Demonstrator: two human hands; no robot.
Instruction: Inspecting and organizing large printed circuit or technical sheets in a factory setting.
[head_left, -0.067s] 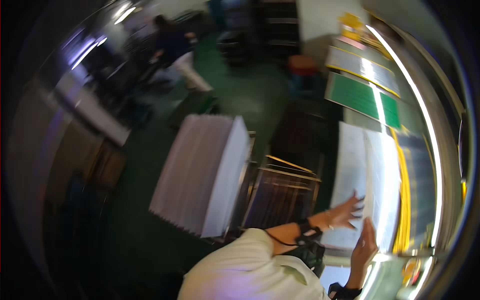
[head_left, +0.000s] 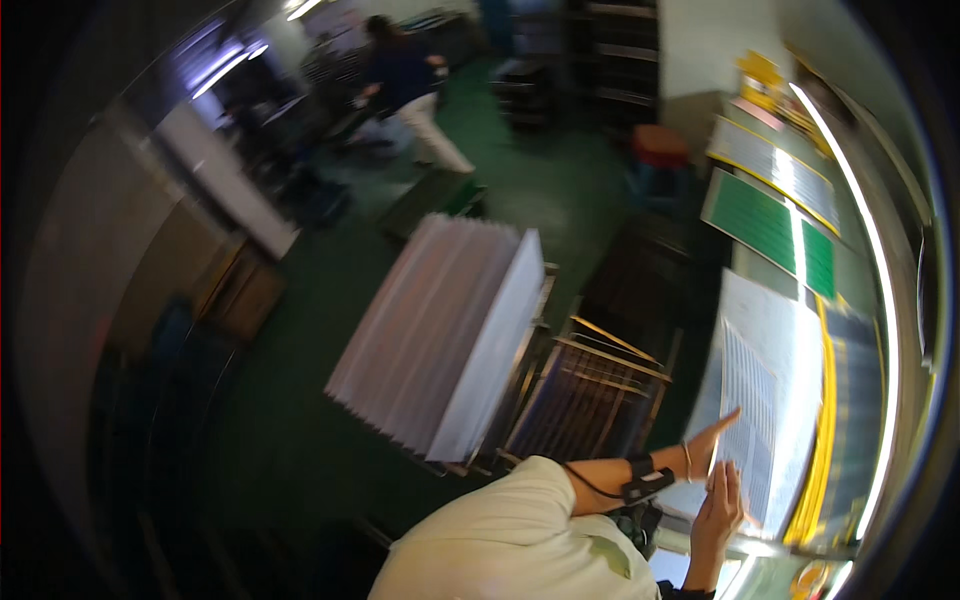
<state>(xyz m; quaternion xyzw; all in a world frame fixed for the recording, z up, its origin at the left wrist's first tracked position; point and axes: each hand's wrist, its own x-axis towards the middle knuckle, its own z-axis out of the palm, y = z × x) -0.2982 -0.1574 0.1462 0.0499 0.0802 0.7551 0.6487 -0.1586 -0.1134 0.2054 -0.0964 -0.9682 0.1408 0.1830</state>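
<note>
I see a long table (head_left: 850, 330) with a yellow stripe; flat white printed sheets (head_left: 765, 400) and green boards (head_left: 765, 220) lie on it.

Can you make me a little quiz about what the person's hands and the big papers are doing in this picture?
1. True or false: both hands, the left hand and the right hand, rest on the printed sheet.
2. What stands left of the hands? A) the tall stack of white sheets B) a bicycle C) a fish tank
3. Fill in: the wire rack stands between the stack and the ____ table with the sheet on it.

Key: 1 true; 2 A; 3 white
</note>
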